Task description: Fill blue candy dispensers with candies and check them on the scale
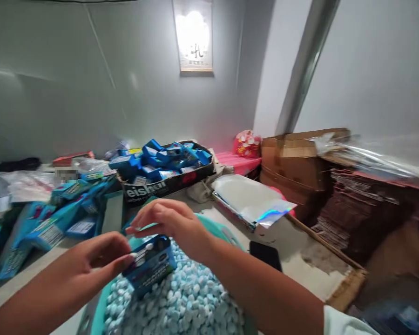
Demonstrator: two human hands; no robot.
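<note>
My left hand pinches the left end of a small blue box with dark printing, tilted over a turquoise basin. White tablets show at the box's upper opening. Pale blue and white tablets fill the basin beneath it. Above the box arches my right hand, its fingers stretched out and bent over the opening. Nothing can be made out in those fingers, and part of the box's top edge is hidden by them.
Behind the basin, a black printed carton holds several blue boxes. More long blue boxes lie at left. To the right are a dark phone, a white sheet-topped tray, a wooden edge strip and brown cardboard cartons.
</note>
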